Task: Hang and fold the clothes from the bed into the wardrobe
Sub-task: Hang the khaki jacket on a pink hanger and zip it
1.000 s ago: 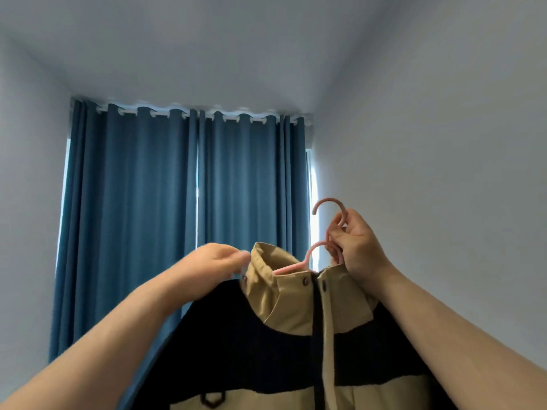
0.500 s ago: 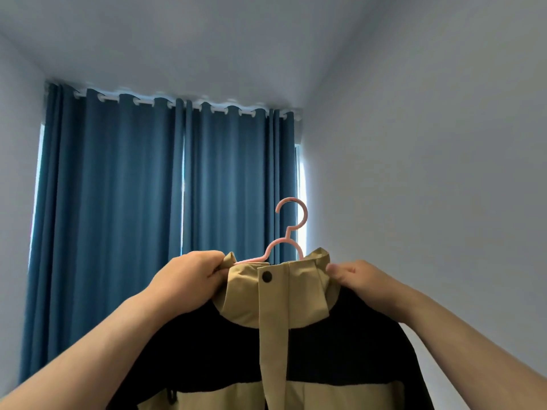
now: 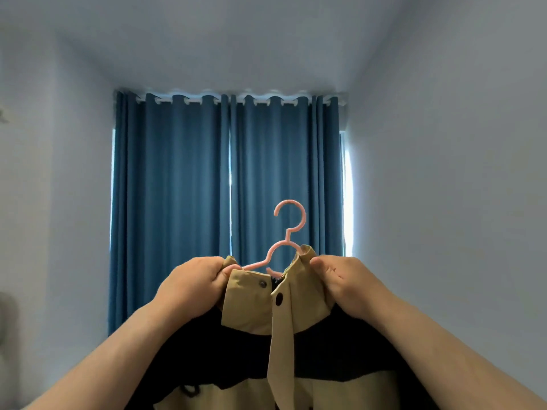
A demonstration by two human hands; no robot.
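A: Why held up so high, before the curtain [image 3: 177,187]?

B: Probably to square the jacket [image 3: 251,309] on the hanger [image 3: 286,236]. Pinched at one collar edge by the left hand [image 3: 192,287], at the other by the right hand [image 3: 346,284], fingers [image 3: 220,273] curled tight on cloth.

A: Materials?

B: Stiff khaki weave, black band, dark snaps. Thin pink plastic, hook upright and free. Not yet in any wardrobe; none in view.

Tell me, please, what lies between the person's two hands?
In the head view, the snap-buttoned collar of the khaki-and-black jacket spans from the left hand to the right hand, with the pink plastic hanger rising out of it.
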